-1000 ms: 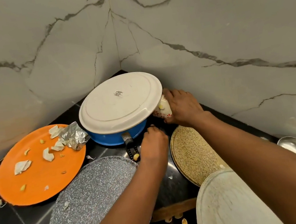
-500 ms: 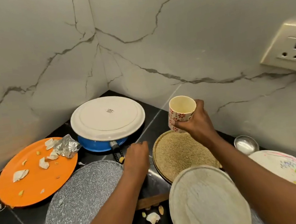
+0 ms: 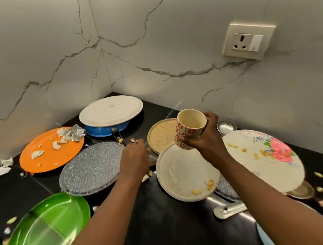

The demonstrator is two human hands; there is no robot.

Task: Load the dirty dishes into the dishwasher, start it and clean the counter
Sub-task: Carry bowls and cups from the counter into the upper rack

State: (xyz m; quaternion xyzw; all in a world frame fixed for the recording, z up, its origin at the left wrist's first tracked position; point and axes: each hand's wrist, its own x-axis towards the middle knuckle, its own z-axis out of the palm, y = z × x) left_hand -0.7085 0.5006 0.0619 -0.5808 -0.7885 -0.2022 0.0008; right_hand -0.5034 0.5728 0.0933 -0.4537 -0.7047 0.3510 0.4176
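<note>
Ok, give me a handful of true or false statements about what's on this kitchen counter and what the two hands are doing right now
1. The right hand holds a floral cup above the counter. True.
2. The cup is full of liquid. False: its inside looks empty.
3. Crumpled foil lies on the orange plate. True.
4. The blue pan is uncovered. False: a white plate sits upside down on top of it.
5. The left hand holds a green plate. False: it reaches down by the speckled grey plate; the green plate lies untouched on the counter.
</note>
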